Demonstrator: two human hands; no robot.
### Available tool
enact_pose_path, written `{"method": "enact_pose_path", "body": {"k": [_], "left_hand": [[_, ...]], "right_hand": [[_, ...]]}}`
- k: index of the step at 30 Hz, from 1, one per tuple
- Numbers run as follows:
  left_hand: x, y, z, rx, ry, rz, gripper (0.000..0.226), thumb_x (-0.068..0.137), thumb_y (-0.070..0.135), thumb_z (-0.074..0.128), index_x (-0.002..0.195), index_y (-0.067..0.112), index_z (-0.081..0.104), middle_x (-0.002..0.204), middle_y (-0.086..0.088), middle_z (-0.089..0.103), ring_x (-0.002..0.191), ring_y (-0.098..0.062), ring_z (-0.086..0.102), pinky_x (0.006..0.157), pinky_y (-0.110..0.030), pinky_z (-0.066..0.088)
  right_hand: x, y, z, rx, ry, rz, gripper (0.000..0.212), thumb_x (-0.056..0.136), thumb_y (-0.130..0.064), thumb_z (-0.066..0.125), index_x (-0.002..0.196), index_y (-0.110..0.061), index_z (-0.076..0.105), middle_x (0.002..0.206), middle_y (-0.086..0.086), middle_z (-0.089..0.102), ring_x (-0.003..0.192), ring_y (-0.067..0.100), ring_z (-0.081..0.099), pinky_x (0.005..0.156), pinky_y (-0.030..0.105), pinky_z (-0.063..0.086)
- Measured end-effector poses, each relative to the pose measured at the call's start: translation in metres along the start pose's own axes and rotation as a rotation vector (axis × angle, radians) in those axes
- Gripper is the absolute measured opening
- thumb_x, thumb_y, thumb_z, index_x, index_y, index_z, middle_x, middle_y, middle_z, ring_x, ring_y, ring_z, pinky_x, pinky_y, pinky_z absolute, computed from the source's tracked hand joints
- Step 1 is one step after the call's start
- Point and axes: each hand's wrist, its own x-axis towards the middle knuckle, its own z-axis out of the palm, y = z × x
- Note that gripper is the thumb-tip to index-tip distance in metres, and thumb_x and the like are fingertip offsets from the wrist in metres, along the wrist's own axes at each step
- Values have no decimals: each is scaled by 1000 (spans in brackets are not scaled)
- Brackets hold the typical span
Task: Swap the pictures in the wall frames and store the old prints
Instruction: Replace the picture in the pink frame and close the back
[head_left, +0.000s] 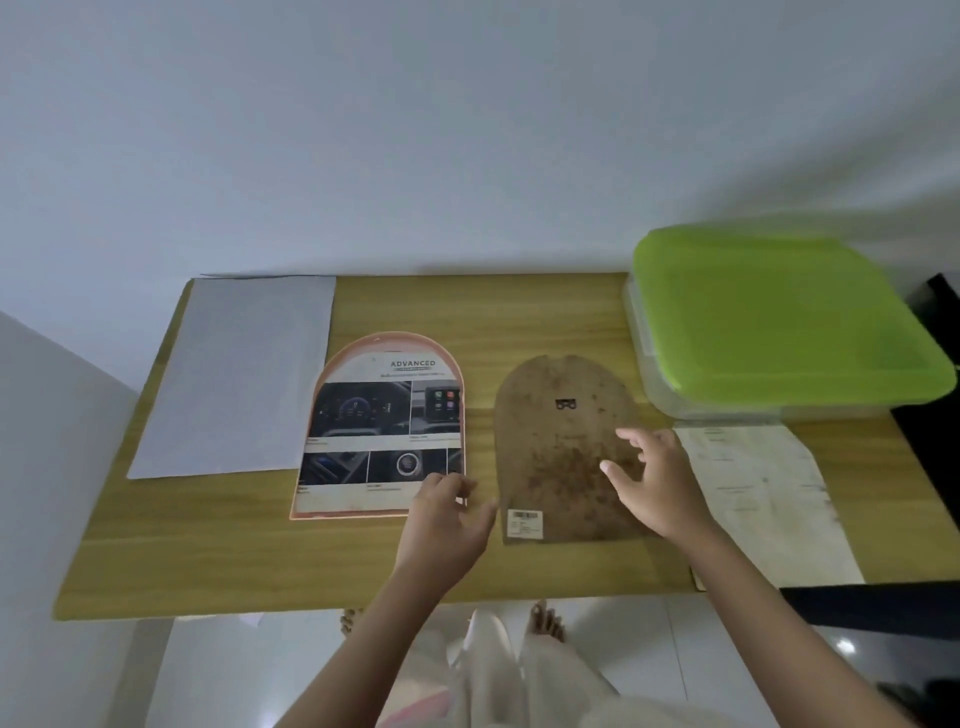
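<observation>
The arched frame, print inside, lies flat on the table beside its loose backing board; my left hand and right hand hover slack, gripping nothing; refitting's in hand; next I'd lift that board onto the frame.

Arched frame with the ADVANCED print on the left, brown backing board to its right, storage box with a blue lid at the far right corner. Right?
Not quite: the lid on the storage box is green, not blue, as the head view shows. The rest stands: the arched frame with the ADVANCED print lies on the left, the brown backing board to its right, and the box sits at the far right corner.
</observation>
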Motion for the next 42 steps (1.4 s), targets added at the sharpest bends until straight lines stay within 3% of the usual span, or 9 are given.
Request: {"method": "enact_pose_path", "body": {"k": [4, 8, 12, 15, 18, 21, 27, 33, 42], "left_hand": [[-17, 13, 35, 27, -11, -98, 35, 82, 36, 64, 108, 14, 60, 104, 0, 56, 87, -10, 58, 79, -26, 50], [-24, 25, 57, 81, 11, -167, 34, 84, 28, 61, 115, 13, 57, 113, -6, 48, 92, -14, 48, 80, -23, 39], [-24, 32, 68, 76, -4, -202, 48, 81, 24, 63, 127, 13, 51, 121, -8, 42, 110, -23, 47, 96, -31, 42], [-20, 34, 66, 11, 5, -236, 57, 78, 18, 69, 131, 14, 49, 122, -8, 45, 101, -10, 45, 89, -18, 37], [-17, 34, 61, -23, 24, -221, 58, 74, 15, 74, 128, 13, 52, 121, -5, 55, 96, -10, 54, 81, -16, 40], [-18, 35, 52, -79, 40, -206, 57, 73, 10, 75, 126, 12, 53, 116, -3, 58, 89, -10, 58, 73, -14, 42], [-19, 26, 23, -103, 94, -142, 59, 74, 7, 74, 128, 12, 51, 111, 2, 51, 96, -13, 54, 83, -22, 44], [-16, -6, -24, -107, 138, -160, 58, 74, 6, 73, 127, 14, 50, 111, 5, 49, 99, -12, 53, 87, -25, 46], [-2, -70, -99, -136, 147, -247, 57, 74, 4, 72, 127, 13, 51, 115, -1, 55, 95, -14, 59, 79, -25, 50]], "right_hand": [[0, 28, -7, -28, 0, 17, 49, 86, -32, 62, 131, -20, 48, 123, 8, 42, 119, 23, 48, 88, 33, 46], [-1, 34, -7, -62, -66, 7, 52, 88, -33, 60, 136, -20, 42, 126, 8, 40, 118, 24, 47, 87, 32, 47], [-1, 33, -5, -43, -77, 35, 59, 84, -35, 66, 136, -20, 42, 127, 12, 39, 119, 31, 44, 91, 38, 49], [3, 33, -7, -21, -83, 86, 74, 79, -36, 72, 141, -18, 36, 132, 14, 35, 125, 33, 36, 96, 41, 46], [9, 35, -12, 36, -96, 103, 87, 73, -35, 78, 144, -17, 32, 132, 13, 33, 128, 31, 33, 99, 38, 41], [10, 35, -17, 107, -101, 85, 91, 65, -37, 82, 141, -17, 37, 128, 10, 37, 126, 28, 39, 102, 38, 40], [3, 14, -15, 180, -38, 5, 90, 60, -34, 87, 137, -15, 43, 121, 4, 42, 115, 18, 47, 97, 25, 37], [0, -38, 17, 219, -37, -61, 90, 60, -35, 86, 137, -16, 42, 112, -3, 38, 111, 17, 46, 97, 30, 43], [4, -123, 77, 202, -90, -104, 84, 64, -30, 85, 134, -14, 43, 111, -2, 37, 101, 6, 39, 85, 14, 30]]}}
